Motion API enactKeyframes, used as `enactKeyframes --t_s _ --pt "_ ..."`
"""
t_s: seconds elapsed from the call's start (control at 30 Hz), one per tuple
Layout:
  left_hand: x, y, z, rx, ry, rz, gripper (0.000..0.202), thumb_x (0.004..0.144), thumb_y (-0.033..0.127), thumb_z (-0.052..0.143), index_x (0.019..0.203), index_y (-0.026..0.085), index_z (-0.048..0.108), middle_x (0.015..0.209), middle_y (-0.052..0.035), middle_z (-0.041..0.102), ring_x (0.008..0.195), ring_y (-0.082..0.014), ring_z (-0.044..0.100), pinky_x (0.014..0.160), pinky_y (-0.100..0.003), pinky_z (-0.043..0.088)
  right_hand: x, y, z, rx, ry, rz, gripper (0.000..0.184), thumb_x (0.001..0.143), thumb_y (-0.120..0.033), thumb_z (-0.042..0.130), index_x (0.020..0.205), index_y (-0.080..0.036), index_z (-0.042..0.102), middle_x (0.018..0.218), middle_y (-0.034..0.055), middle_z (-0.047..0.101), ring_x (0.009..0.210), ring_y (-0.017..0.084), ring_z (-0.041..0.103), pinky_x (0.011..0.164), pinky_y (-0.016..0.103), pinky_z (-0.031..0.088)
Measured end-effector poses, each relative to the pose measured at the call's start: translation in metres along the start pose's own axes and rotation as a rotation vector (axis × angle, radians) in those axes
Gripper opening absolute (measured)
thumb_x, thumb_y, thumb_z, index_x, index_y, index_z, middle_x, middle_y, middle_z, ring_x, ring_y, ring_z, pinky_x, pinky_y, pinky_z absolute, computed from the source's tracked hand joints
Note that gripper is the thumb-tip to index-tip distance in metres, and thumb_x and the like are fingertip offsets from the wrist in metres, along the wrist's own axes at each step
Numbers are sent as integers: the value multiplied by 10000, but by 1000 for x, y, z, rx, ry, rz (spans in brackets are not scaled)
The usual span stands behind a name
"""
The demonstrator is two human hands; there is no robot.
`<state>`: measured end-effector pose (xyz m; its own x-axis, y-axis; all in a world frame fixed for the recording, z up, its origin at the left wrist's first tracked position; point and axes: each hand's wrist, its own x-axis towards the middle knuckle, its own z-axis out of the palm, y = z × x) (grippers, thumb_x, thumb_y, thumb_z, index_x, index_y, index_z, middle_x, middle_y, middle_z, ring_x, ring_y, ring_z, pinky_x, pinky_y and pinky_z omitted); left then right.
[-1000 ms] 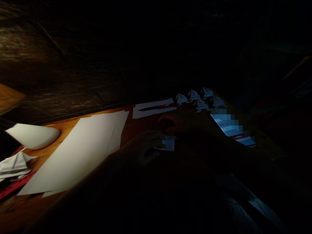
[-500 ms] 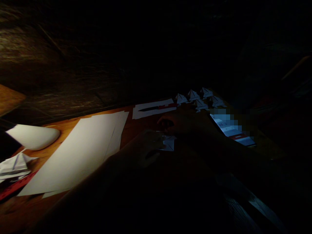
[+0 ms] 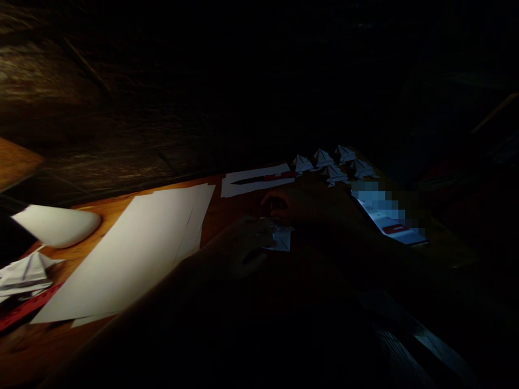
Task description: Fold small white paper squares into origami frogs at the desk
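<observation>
In dim light, a small piece of folded paper (image 3: 283, 239) lies low over the table between my hands. My left hand (image 3: 245, 243) comes from the lower left, its fingers closed over the paper's left side. Curled in at the paper's far edge is my right hand (image 3: 290, 205), its fingers bent and pinching there. Shadow hides most of the fingertips. Behind the hands, a knife (image 3: 253, 180) with a red handle rests on white paper slips (image 3: 239, 189).
Several folded paper figures (image 3: 334, 174) stand at the back right. A lit phone (image 3: 391, 221) lies nearby. On the left are large white sheets (image 3: 138, 254), a white rounded object (image 3: 60, 226), another folded paper figure (image 3: 30, 273) and a red object (image 3: 28, 308). A dark wall (image 3: 121, 119) rises behind.
Both hands stay at the folded paper with hardly any movement. The view has shifted very slightly, and the phone's screen display looks a little different.
</observation>
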<state>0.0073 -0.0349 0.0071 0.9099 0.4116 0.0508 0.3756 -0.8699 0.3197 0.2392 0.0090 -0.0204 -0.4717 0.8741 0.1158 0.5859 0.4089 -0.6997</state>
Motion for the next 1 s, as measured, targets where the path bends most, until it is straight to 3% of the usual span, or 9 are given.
enactKeyframes --t_s 0.27,0.47,0.7,0.87,1.0 --pt "0 0 0 -18 4 -3 266 920 273 657 1184 238 663 1372 -57 591 1264 -300 546 1097 -523 465 2 2 -4 0 -17 -11 305 858 -159 641 1159 -168 689 1114 87 726 930 185 650 782 302 486" --pt "1 1 0 -47 5 -18 379 1001 370 635 1312 158 592 1305 -116 615 1112 -246 648 935 -459 576 -1 6 -12 53 -133 -78 474 803 -159 719 1269 -142 636 1177 108 691 936 190 628 794 313 505" --pt "1 0 -3 -58 -5 -31 376 1000 371 636 1307 159 595 1313 -118 612 1128 -251 642 950 -468 569 -2 6 -11 59 -118 -85 540 789 -149 715 1319 -178 617 1163 92 698 960 203 636 816 326 518" --pt "-1 -2 -4 -44 -9 -19 267 933 268 657 1197 257 695 1379 -50 601 1246 -286 567 1054 -499 494 -1 7 -11 51 -126 -121 457 799 -147 706 1253 -165 656 1241 123 693 1033 221 650 878 349 523" --pt "-2 -6 -4 -27 2 -32 331 902 281 660 1228 318 696 1410 -33 580 1265 -303 536 1065 -524 470 -2 2 -10 35 -63 -62 354 868 -144 633 1219 -134 675 1175 131 719 995 220 664 843 336 513"
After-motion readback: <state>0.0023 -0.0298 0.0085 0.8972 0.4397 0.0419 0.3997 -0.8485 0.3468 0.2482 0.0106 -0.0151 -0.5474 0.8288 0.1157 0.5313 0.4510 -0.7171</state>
